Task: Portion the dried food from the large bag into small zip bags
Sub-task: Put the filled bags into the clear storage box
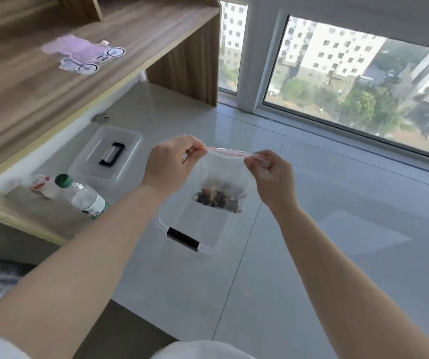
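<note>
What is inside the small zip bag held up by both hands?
The zip bag holds a small heap of dark dried food at its bottom; the rest looks empty. Each piece's kind is too blurred to tell.

We see a small clear zip bag (223, 174) hanging upright above the clear storage box (195, 229). Its red-lined seal is stretched taut. Dark dried food (218, 198) sits at its bottom.

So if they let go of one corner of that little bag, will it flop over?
Probably. The little bag looks thin and floppy, hanging between the left hand and right hand. The dried food weighs down its bottom, so it would likely swing.
</note>
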